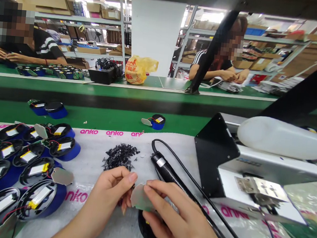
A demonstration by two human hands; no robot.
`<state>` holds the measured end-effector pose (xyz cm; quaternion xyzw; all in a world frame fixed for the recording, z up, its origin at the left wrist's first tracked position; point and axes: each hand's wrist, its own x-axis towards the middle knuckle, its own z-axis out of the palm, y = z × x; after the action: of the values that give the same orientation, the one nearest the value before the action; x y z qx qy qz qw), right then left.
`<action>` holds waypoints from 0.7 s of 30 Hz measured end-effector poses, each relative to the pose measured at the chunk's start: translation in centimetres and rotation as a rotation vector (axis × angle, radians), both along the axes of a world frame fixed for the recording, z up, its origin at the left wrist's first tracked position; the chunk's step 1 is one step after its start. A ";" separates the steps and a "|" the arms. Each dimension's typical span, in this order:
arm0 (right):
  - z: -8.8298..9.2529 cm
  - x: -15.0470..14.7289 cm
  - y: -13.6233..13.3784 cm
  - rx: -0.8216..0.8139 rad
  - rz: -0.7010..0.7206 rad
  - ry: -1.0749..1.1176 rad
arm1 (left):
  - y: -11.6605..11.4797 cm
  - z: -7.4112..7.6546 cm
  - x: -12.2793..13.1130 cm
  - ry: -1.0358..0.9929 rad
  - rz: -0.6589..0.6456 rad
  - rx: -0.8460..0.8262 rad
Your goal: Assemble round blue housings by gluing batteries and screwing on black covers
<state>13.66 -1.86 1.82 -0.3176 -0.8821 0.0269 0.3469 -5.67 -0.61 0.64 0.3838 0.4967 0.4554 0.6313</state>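
Observation:
My left hand (113, 189) and my right hand (172, 216) meet near the front edge of the table, both pinched on a small grey circuit board (139, 198). A black round shell (145, 231) lies under the right hand, mostly hidden. Just behind my fingers sits a pile of small black plastic parts (120, 156). A black corded tool (167, 171) lies to the right of that pile, its cable running past my right hand.
Several blue round shells with batteries (29, 167) crowd the left on a white "anko" sheet (93, 165). A metal machine (254, 168) stands at right. One blue unit (156, 122) rides the green belt (105, 118). Two people work across the far bench; a yellow bag (137, 69) sits there.

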 end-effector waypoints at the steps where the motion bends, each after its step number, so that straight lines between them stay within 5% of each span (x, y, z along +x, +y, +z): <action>1: -0.1 -0.1 -0.1 0.014 -0.006 -0.007 | -0.1 0.1 0.1 0.038 0.015 0.021; 8: -0.8 -1.1 -0.4 0.102 -0.127 -0.081 | -1.0 0.8 0.9 0.273 0.157 0.183; 14: -0.5 -0.2 0.2 -0.061 -0.115 0.021 | -1.7 0.9 -0.5 0.349 -0.094 0.540; 21: 1.2 0.9 -0.5 -0.286 -0.102 0.117 | -1.3 0.2 0.0 0.576 -0.395 0.372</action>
<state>14.53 -2.36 3.01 -0.4060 -0.8303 0.1530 0.3499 -5.69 -1.91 0.79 0.6919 0.4791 0.2813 0.4610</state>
